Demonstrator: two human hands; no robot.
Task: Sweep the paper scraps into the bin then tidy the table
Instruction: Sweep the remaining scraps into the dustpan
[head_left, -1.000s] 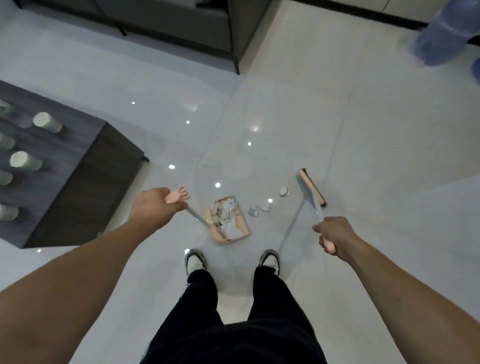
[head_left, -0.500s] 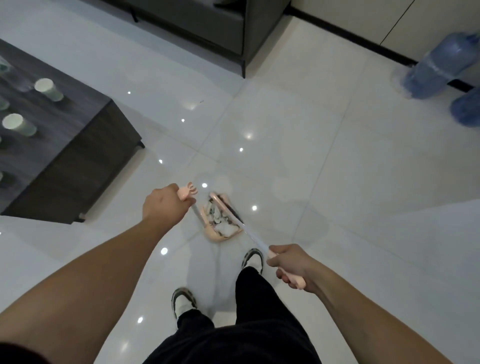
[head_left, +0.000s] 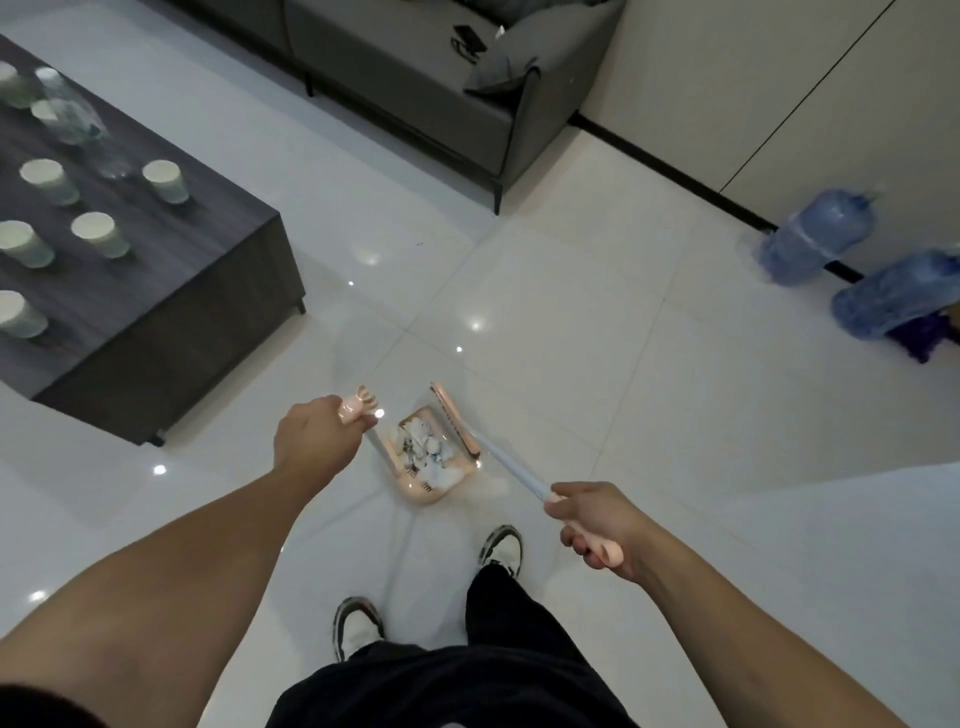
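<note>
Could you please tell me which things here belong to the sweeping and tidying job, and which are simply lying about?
Part of the job:
pink plastic dustpan, gripped by left hand
white paper scraps inside it
pink-headed broom, gripped by right hand
dark wooden table
pale green paper cups

Just lying about:
grey sofa
blue water jugs
</note>
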